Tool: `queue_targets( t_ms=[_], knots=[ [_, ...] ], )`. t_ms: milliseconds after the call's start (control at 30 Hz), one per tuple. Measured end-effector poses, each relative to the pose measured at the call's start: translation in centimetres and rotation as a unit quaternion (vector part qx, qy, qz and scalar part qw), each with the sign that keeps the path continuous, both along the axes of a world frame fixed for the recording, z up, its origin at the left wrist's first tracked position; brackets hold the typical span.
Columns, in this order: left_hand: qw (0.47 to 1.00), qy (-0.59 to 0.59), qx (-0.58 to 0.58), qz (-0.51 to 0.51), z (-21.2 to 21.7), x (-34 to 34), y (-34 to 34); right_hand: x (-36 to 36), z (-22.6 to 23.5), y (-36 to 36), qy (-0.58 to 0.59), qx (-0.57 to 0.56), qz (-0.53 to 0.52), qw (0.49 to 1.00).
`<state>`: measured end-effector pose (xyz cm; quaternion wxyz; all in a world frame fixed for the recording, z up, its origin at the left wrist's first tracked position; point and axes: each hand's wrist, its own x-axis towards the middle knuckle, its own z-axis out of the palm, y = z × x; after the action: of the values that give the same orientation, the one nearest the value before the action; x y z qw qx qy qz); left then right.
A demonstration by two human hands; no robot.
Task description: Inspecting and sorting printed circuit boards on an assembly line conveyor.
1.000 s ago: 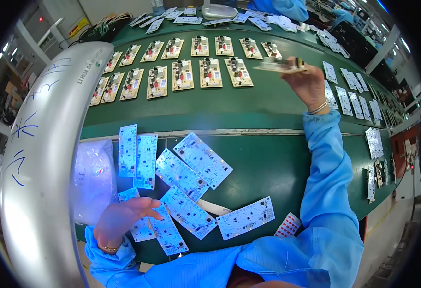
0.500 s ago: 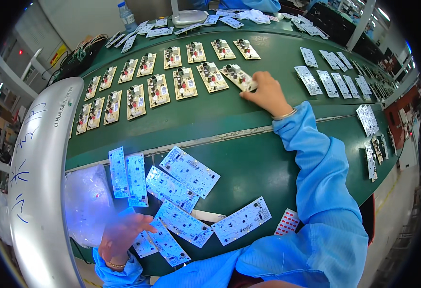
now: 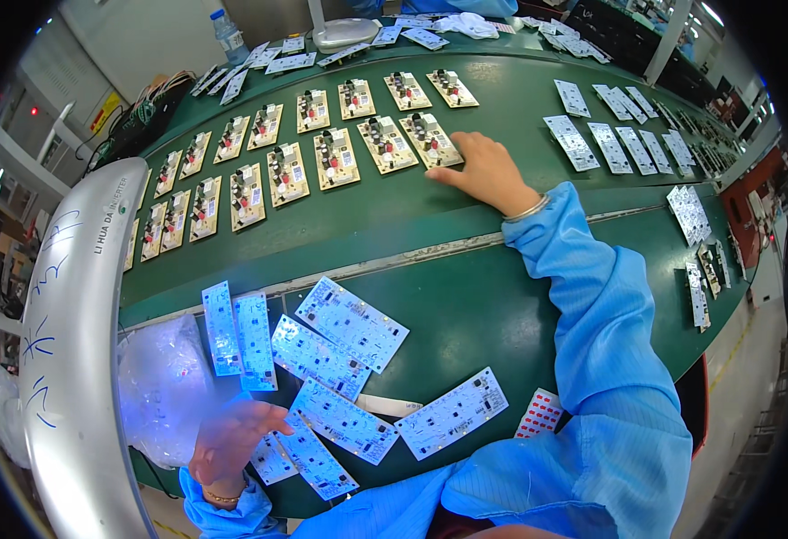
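My right hand (image 3: 488, 171) reaches across the bench and grips the near right corner of a tan circuit board (image 3: 430, 142), thumb below it and forefinger along its edge. This board carries tall black, white and red components and stands at the right end of the nearer of two rows of similar boards (image 3: 336, 158). My left hand (image 3: 235, 440) hovers at the lower left, fingers extended and loosely apart. Its fingertips are at the corner of a white circuit board (image 3: 316, 458), one of several spread in front of me; whether they touch is unclear.
A silver lamp housing (image 3: 75, 341) rises along the left, beside a clear plastic bag (image 3: 162, 386). A sheet of red stickers (image 3: 540, 411) lies near my right sleeve. More white boards (image 3: 611, 148) lie at the right. A water bottle (image 3: 228, 36) stands at the back.
My right hand has moved slightly left and turned the tan board straighter, bringing it in line beside its neighbour. My left hand has barely moved. The whole view has shifted slightly.
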<state>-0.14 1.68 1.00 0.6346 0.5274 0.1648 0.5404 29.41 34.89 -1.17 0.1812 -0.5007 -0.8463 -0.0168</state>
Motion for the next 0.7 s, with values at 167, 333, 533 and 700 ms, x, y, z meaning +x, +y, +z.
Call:
queue_targets(
  t_ms=[167, 333, 533, 700],
  knots=[
    [0.995, -0.049, -0.020, 0.079, 0.6, 0.6, -1.2, 5.8, 0.5, 2.3, 0.020, 0.207, -0.029, 0.978],
    [0.998, 0.012, -0.051, 0.043, 0.3, -0.5, -2.1, 15.1, -1.7, 3.0, -0.110, 0.152, -0.235, 0.954],
    [0.967, 0.145, -0.105, 0.180, 0.4, -0.3, -1.7, 16.5, -0.6, 2.4, 0.118, 0.063, -0.168, 0.977],
    [0.844, 0.367, -0.048, 0.389, -0.8, 0.0, -2.0, 5.7, -0.7, -2.8, 0.310, -0.040, 0.125, 0.942]
  ],
)
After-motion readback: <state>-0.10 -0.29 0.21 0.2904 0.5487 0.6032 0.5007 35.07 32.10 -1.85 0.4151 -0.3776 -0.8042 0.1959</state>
